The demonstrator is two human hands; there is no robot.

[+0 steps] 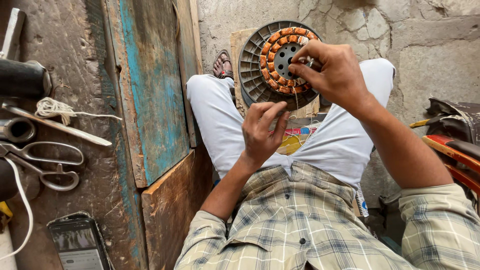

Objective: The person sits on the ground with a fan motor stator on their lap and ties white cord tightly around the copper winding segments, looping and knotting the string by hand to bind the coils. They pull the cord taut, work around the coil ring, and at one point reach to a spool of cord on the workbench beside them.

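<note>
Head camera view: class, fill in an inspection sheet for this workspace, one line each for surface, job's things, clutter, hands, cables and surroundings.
Surface: worn wooden board with peeling blue paint, beside a scuffed dark bench top.
Job's things: round motor stator with copper coils, propped on the lap against a small plank.
Clutter: scissors, phone, string bundle, metal tube, flat blade.
Hands: right hand pinches at the stator's coils; left hand holds thin thread below it.
Cables: white cord across the bench.
Surroundings: rough stone wall; sandalled foot; red and black items at right.
</note>
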